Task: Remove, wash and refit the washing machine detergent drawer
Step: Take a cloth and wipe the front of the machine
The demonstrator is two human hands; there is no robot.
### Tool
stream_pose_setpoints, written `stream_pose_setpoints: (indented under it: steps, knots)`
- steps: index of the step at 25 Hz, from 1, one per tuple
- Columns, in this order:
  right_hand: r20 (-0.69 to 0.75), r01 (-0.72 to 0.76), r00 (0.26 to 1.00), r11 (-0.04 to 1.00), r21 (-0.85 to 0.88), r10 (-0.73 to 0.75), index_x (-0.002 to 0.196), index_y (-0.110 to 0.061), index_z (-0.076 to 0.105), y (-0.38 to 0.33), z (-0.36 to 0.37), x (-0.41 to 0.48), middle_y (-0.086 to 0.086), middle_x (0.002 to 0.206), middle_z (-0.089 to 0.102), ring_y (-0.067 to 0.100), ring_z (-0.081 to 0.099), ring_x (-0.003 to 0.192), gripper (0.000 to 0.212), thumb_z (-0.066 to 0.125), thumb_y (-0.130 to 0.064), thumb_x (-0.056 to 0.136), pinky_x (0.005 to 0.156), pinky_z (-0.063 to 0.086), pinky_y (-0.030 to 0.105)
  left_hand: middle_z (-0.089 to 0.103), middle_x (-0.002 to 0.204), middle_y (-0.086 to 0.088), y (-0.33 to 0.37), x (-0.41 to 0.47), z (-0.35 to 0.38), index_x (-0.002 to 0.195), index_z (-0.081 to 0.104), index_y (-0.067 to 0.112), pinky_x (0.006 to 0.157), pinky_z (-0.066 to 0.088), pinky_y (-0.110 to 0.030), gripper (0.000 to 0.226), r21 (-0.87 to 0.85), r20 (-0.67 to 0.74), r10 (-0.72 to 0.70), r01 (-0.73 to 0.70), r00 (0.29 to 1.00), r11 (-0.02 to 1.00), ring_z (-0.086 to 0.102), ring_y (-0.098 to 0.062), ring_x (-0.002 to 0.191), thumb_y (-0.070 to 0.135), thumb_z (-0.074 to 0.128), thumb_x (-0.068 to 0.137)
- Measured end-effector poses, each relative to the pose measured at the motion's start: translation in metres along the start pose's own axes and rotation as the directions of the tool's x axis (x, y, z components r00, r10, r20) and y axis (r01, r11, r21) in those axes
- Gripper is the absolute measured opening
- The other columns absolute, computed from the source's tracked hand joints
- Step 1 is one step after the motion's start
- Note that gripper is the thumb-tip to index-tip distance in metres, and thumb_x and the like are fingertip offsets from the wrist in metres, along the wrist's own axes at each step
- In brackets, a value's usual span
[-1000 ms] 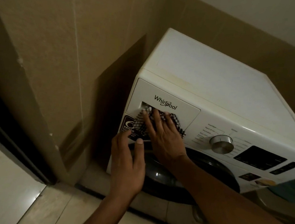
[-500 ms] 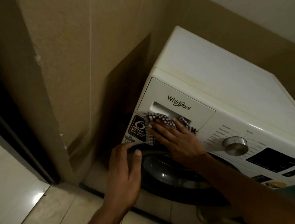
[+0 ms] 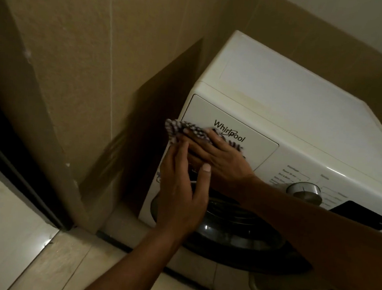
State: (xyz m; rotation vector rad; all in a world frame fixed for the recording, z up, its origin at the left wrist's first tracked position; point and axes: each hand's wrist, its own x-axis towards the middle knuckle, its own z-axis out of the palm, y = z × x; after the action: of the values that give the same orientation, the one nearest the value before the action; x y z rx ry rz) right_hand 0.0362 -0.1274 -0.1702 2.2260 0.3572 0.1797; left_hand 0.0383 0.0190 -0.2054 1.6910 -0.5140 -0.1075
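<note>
A white front-loading washing machine (image 3: 291,100) stands in a tiled corner. Its detergent drawer (image 3: 251,126) sits closed in the upper left of the front panel, with a brand name printed on it. My right hand (image 3: 221,158) presses a black-and-white checked cloth (image 3: 182,128) flat against the lower left part of the drawer front. The cloth sticks out past the machine's left edge. My left hand (image 3: 181,194) hovers just below and left of the right hand, fingers apart, holding nothing, in front of the panel's left edge.
Below the hands is the dark round door (image 3: 236,228). A silver dial (image 3: 305,190) and a black display (image 3: 360,215) lie to the right. A beige tiled wall (image 3: 88,68) stands close on the left, with a narrow dark gap beside the machine. A hose (image 3: 263,288) lies on the floor.
My right hand has slid the cloth up and left across the drawer front, from below the handle recess to the left edge. My left hand has risen from the door rim towards the right hand.
</note>
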Motion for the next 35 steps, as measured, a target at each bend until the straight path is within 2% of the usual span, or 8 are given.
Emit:
stream_pose_setpoints:
  steps: [3, 9, 14, 19, 24, 29, 32, 35]
  knots:
    - [-0.057, -0.214, 0.974, 0.974, 0.075, 0.218, 0.155, -0.020, 0.014, 0.011, 0.003, -0.053, 0.008, 0.162, 0.009, 0.024, 0.009, 0.149, 0.077, 0.056, -0.030, 0.090, 0.120, -0.005, 0.051, 0.010, 0.161, 0.013, 0.009, 0.005, 0.007, 0.155, 0.017, 0.031, 0.116, 0.033, -0.039, 0.070, -0.014, -0.006, 0.061, -0.061, 0.998, 0.998, 0.017, -0.010, 0.148, 0.058, 0.038, 0.094]
    - [-0.098, -0.620, 0.756, 0.756, 0.209, 0.647, 0.152, -0.017, 0.027, 0.019, -0.022, -0.027, 0.019, 0.158, 0.024, 0.034, 0.018, 0.147, 0.066, 0.045, -0.049, 0.098, 0.117, 0.004, 0.061, 0.020, 0.161, 0.003, -0.004, 0.016, -0.017, 0.154, 0.025, 0.023, 0.113, 0.020, -0.019, 0.069, 0.044, -0.074, 0.118, -0.115, 0.990, 0.992, 0.019, -0.008, 0.147, 0.053, 0.040, 0.094]
    - [-0.127, -0.142, 0.981, 0.988, 0.062, 0.149, 0.147, -0.018, 0.037, -0.009, -0.025, 0.076, 0.011, 0.156, 0.032, 0.033, 0.023, 0.147, 0.054, 0.020, -0.027, 0.096, 0.116, -0.003, 0.059, 0.019, 0.162, -0.006, 0.001, 0.031, -0.015, 0.155, 0.023, 0.014, 0.120, 0.025, -0.036, 0.070, -0.016, -0.218, 0.081, -0.086, 0.973, 0.996, 0.016, -0.012, 0.149, 0.046, 0.043, 0.096]
    - [0.114, 0.037, 0.993, 0.999, -0.032, -0.033, 0.155, -0.022, 0.014, -0.010, 0.013, -0.028, 0.007, 0.164, 0.007, 0.027, 0.002, 0.151, 0.076, 0.050, -0.029, 0.089, 0.119, -0.010, 0.051, 0.010, 0.163, 0.005, -0.019, -0.001, -0.025, 0.155, 0.014, 0.028, 0.120, 0.024, -0.042, 0.073, 0.030, -0.114, -0.002, 0.006, 0.993, 1.000, 0.013, -0.011, 0.150, 0.058, 0.037, 0.092]
    - [0.090, -0.336, 0.939, 0.941, 0.036, 0.332, 0.155, -0.026, 0.013, 0.024, -0.004, -0.110, 0.011, 0.163, 0.005, 0.025, -0.008, 0.151, 0.078, 0.055, -0.026, 0.089, 0.120, -0.005, 0.055, 0.004, 0.162, 0.017, -0.013, -0.013, -0.025, 0.156, 0.009, 0.032, 0.121, 0.022, -0.044, 0.075, 0.048, -0.033, -0.002, 0.004, 0.999, 0.999, 0.006, -0.005, 0.149, 0.063, 0.034, 0.091]
    - [0.080, -0.628, 0.760, 0.697, 0.346, 0.645, 0.153, -0.022, 0.024, 0.044, -0.050, 0.003, 0.014, 0.157, 0.029, 0.029, 0.020, 0.148, 0.066, 0.032, -0.057, 0.098, 0.121, 0.005, 0.053, 0.014, 0.162, 0.004, 0.017, 0.010, -0.030, 0.156, 0.018, 0.021, 0.120, 0.017, -0.030, 0.073, 0.043, -0.091, 0.088, -0.084, 0.992, 0.996, 0.011, -0.006, 0.149, 0.054, 0.038, 0.094]
    - [0.062, -0.439, 0.898, 0.875, 0.205, 0.436, 0.145, -0.020, 0.041, 0.050, -0.064, 0.093, 0.013, 0.151, 0.040, 0.033, 0.028, 0.144, 0.059, 0.037, -0.053, 0.096, 0.119, 0.008, 0.055, 0.021, 0.161, -0.003, 0.021, 0.017, -0.031, 0.154, 0.023, 0.016, 0.120, 0.022, -0.037, 0.074, 0.014, -0.165, 0.060, -0.058, 0.985, 0.998, 0.019, -0.012, 0.148, 0.053, 0.038, 0.093]
    - [0.216, 0.009, 0.976, 0.997, -0.075, 0.008, 0.135, -0.012, 0.052, -0.004, -0.048, 0.100, 0.014, 0.141, 0.050, 0.037, 0.031, 0.141, 0.047, 0.051, -0.035, 0.093, 0.119, 0.005, 0.056, 0.015, 0.162, 0.006, 0.016, 0.011, -0.035, 0.155, 0.016, 0.026, 0.117, 0.030, -0.048, 0.075, -0.010, -0.145, -0.004, 0.003, 0.989, 1.000, 0.020, -0.014, 0.148, 0.061, 0.034, 0.091]
